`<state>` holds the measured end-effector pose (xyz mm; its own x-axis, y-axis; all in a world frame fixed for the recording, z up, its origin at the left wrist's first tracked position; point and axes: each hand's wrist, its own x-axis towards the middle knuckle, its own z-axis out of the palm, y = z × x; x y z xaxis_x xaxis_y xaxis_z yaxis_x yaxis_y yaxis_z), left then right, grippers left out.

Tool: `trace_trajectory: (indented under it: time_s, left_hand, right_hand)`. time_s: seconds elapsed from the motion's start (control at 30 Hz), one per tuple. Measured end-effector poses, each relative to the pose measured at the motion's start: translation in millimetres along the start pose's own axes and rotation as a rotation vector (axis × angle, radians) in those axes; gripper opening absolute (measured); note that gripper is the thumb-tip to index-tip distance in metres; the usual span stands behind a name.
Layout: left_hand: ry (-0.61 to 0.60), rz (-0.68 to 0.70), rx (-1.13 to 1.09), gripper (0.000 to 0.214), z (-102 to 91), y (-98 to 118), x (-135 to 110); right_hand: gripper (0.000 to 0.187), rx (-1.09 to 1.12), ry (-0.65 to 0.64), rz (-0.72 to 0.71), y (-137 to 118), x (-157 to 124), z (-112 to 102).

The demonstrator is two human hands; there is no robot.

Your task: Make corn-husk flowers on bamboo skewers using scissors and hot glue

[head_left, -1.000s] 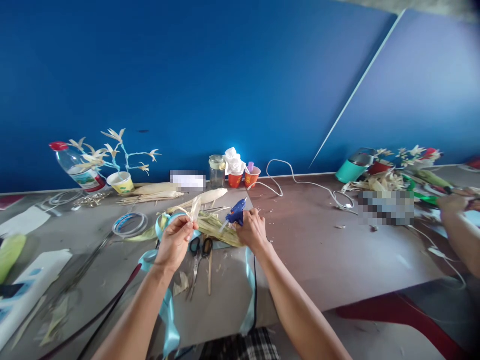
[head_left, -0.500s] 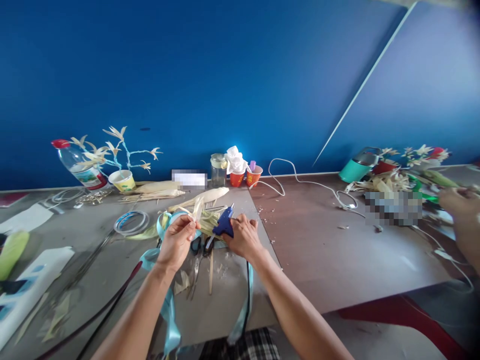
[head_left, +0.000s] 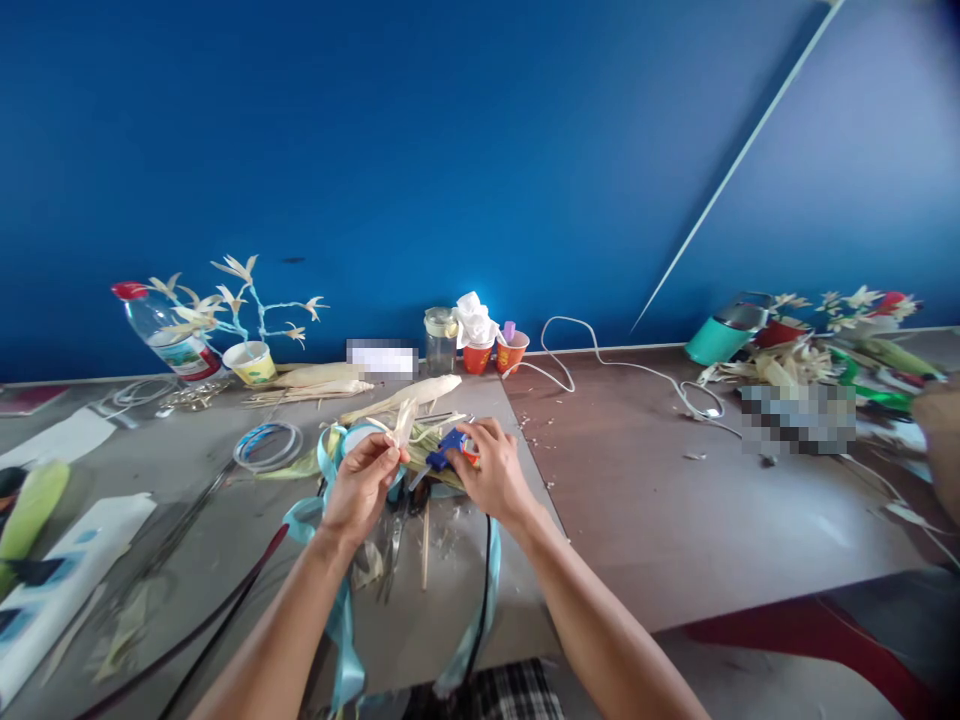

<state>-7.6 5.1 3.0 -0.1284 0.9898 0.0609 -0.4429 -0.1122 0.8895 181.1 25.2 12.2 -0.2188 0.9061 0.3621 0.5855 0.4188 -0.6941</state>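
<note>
My left hand (head_left: pixel 364 478) pinches a pale strip of dried corn husk (head_left: pixel 406 420) between thumb and fingertips, its tip pointing up. Just to the right, my right hand (head_left: pixel 492 472) is closed around a blue glue gun (head_left: pixel 448 447). An orange-red part shows beside the fingers, and a whitish glue stick juts from the gun's lower left. Scissors (head_left: pixel 394 548) and a thin wooden stick (head_left: pixel 426 548) lie on the table below the hands. Light blue ribbon (head_left: pixel 343 640) loops around the left wrist area and hangs over the table's front edge. Greenish husks are partly hidden behind the hands.
At the back stand a bottle (head_left: pixel 176 345), a yellow cup (head_left: pixel 250 364) with husk flowers, a glass jar (head_left: pixel 440 342) and red paper cups (head_left: pixel 511 352). A tape roll (head_left: pixel 268 447) and a white power strip (head_left: pixel 79 570) lie left. Another person's arm (head_left: pixel 937 440) shows at right.
The glue gun has tilted and its nozzle no longer points up so clearly; the orange-red part now shows. My right-hand fingers have shifted on it. My left hand still pinches the husk.
</note>
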Motion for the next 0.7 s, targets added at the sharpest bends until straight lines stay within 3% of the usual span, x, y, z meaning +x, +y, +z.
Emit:
trace_trajectory:
  time_s: [0.13, 0.27, 0.5, 0.7]
  left_hand:
    - [0.019, -0.055, -0.023, 0.021, 2.7, -1.2, -0.3]
    - [0.009, -0.073, -0.018, 0.023, 6.0, -0.3, -2.2]
    - [-0.027, -0.065, 0.025, 0.021, 6.3, -1.4, -3.3]
    - [0.032, -0.024, 0.113, 0.027, 9.5, -2.2, -3.3]
  right_hand:
    - [0.021, 0.497, -0.063, -0.061, -7.0, -0.3, 10.4]
    - [0.021, 0.725, -0.076, 0.027, -10.7, 0.3, 23.4]
    - [0.022, 0.766, -0.104, -0.045, -18.9, -1.6, 24.4]
    - [0.022, 0.772, -0.077, -0.084, -20.0, -5.8, 29.1]
